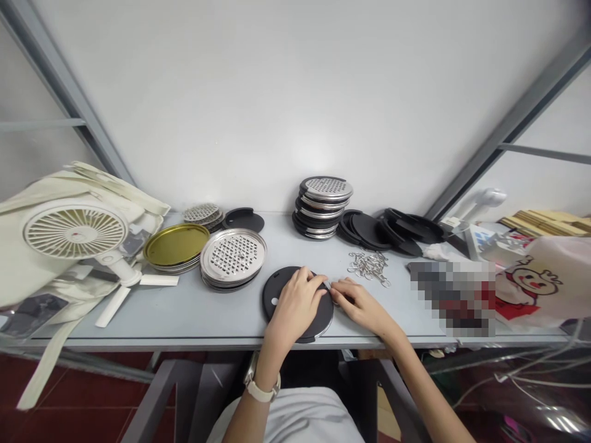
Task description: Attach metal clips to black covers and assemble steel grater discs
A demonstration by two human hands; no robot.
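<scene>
A round black disc (318, 321) with a silvery metal rim at its lower right lies near the table's front edge. Across its top rests my left hand (299, 301), its fingers bent and pressing at the disc's right edge. My right hand (355, 301) is beside that edge, fingers curled and pinched together near the left fingertips. A small shiny metal bit shows between the two hands; what the right fingers hold is mostly hidden. Loose metal hooks or clips (369, 266) form a pile behind my right hand. To the left is a stack of round metal grater plates (233, 255).
Gold-coloured round plates (176, 244) and a white fan (76, 232) stand at the left. At the back are stacked grater discs in black holders (323, 209) and loose black discs (369, 229). A printed white bag (549, 277) lies on the right.
</scene>
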